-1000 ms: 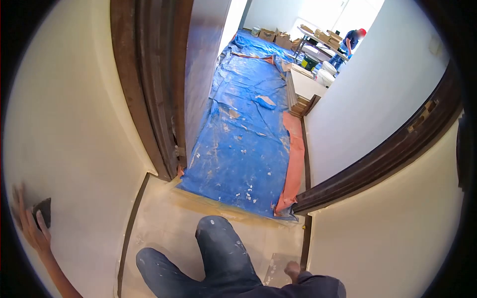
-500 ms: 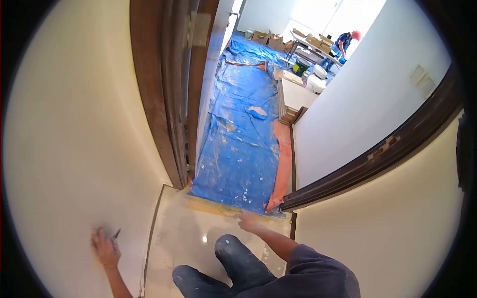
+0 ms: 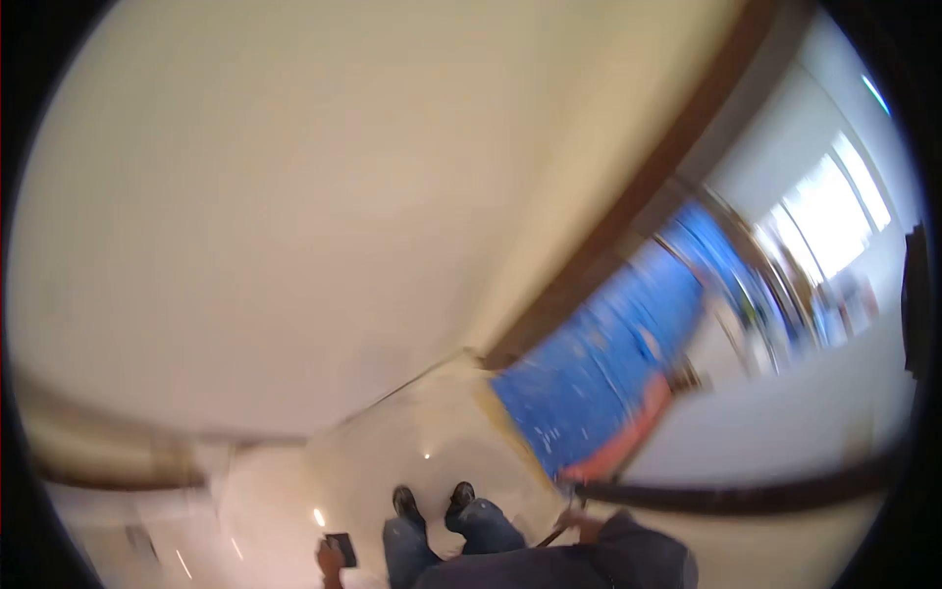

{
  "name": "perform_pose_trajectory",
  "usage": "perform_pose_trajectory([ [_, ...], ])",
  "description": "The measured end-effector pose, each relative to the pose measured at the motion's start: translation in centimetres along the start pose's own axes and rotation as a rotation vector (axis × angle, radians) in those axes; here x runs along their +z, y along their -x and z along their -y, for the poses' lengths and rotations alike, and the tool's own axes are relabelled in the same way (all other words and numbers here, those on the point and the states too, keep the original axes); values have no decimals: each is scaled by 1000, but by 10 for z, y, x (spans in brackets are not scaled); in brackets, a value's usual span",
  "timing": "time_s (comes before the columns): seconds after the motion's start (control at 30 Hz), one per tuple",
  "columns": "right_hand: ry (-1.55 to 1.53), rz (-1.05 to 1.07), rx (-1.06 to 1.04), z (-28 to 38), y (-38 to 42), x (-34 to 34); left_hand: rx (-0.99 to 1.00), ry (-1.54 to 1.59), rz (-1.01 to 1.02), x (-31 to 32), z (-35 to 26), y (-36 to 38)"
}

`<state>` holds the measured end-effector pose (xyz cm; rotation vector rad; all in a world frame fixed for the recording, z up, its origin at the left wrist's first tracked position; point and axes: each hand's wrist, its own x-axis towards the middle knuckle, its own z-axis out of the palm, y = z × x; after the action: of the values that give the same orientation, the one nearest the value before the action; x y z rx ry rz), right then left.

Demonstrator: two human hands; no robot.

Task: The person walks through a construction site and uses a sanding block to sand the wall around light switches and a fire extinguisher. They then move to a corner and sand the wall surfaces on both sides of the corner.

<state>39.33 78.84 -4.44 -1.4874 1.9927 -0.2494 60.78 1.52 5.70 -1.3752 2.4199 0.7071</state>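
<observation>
Low in the view, my left hand (image 3: 331, 562) is closed around a dark flat rectangular thing (image 3: 342, 549), over the pale glossy floor (image 3: 392, 447). Blur hides what kind of thing it is. My right hand (image 3: 589, 528) reaches out at the lower right, close to the foot of the dark door frame and a dark strip (image 3: 551, 537) along the floor edge. Its fingers are smeared, and I cannot tell whether they hold anything. My shoes and jeans show between the two hands, on the floor.
A large cream wall (image 3: 294, 226) fills the upper left. Through the doorway with its brown frame (image 3: 608, 226), a blue floor sheet (image 3: 579, 373) with an orange-red strip (image 3: 628, 432) covers the floor. A bright window (image 3: 829, 216) stands beyond. Yellowish tape (image 3: 515, 422) lines the threshold.
My view has swung left and risen; the doorway now sits at the right, tilted. My left hand has come away from the wall, and my right hand from the sheet's edge. My knees are straighter.
</observation>
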Motion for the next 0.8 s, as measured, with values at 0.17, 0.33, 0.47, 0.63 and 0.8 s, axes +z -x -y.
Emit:
perform_pose_trajectory([
  [0.17,378,566,-50,-68,-151,-168,-789,334,-297,-24,148,223],
  [0.33,848,-342,-126,-133,-392,-311,-1078,506,-399,-49,139,288],
  [0.47,-305,-270,373,-42,-575,-423,-1110,652,-597,-27,171,315],
  [0.63,-142,-308,71,194,-662,-476,-1209,814,-601,-8,172,345],
  [0.8,89,57,-53,267,-730,-415,-1321,850,-665,-2,180,369],
])
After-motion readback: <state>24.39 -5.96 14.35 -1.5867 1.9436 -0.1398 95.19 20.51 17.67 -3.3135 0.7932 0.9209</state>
